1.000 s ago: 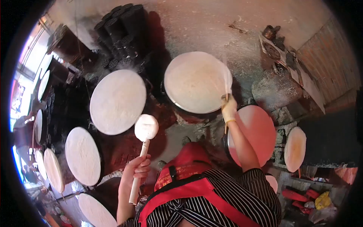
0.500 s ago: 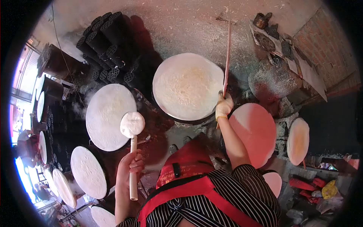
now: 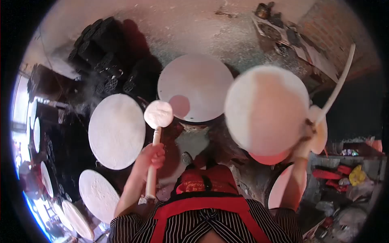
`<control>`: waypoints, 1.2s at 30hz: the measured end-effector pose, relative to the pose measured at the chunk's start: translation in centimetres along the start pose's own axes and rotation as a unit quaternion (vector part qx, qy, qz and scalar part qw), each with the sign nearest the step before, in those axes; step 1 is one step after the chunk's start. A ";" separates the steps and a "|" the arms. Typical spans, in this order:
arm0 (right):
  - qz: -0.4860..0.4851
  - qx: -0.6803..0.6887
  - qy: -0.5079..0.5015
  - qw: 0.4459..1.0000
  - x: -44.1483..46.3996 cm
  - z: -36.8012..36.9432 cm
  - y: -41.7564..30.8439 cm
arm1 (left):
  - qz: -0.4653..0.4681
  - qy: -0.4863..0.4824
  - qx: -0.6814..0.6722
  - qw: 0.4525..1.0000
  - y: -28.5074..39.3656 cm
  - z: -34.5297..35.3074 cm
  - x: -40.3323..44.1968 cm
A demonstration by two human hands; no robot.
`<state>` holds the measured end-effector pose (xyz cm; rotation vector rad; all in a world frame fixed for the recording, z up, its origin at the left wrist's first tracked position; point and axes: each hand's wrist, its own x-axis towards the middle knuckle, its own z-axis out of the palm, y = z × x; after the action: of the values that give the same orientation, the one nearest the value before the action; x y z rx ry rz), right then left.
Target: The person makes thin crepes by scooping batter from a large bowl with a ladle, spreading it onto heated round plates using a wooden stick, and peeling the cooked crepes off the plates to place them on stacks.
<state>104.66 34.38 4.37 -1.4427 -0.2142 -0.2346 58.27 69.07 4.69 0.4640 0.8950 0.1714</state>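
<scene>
Fingers wrapped round a pale cylindrical handle (image 3: pixel 151 178), my left hand (image 3: pixel 153 157) holds it upright, with a ball of white dough (image 3: pixel 158 114) at its top end. My right hand (image 3: pixel 310 131), blurred, is at the right by a long pale stick (image 3: pixel 340 83), which seems to be in its grip. Just left of that hand a large round flatbread-like sheet (image 3: pixel 267 109) hangs in the air, blurred, white with a tan patch. The round griddle (image 3: pixel 196 87) at the centre shows a bare, smooth grey surface.
White rounds lie on griddles at the left (image 3: pixel 117 131) and lower left (image 3: pixel 98 196). Dark perforated cylinders (image 3: pixel 106 36) are stacked at the upper left. Red and yellow items (image 3: pixel 356 175) lie at the lower right. A cluttered board (image 3: pixel 283 34) stands at the upper right.
The round sheet from the central griddle is now in the air to the right. My right hand and the stick have swung right. My left hand still holds the handle and has shifted slightly right.
</scene>
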 end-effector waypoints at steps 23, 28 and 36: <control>-0.310 -0.767 -0.060 0.559 27.2 -38.3 17.4 | 0.083 -0.013 -0.179 0.980 -15.7 22.2 2.3; -0.241 -0.746 -0.083 0.615 26.0 -38.0 22.4 | 0.113 0.053 -0.126 0.984 -15.8 24.9 1.6; -0.233 -0.714 -0.082 0.655 27.1 -33.8 21.5 | 0.102 0.063 -0.111 0.986 -15.2 27.0 1.4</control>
<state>136.93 2.46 -12.25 -3.0022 -0.6406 -0.8194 79.59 47.52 11.16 0.3382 0.9386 0.4885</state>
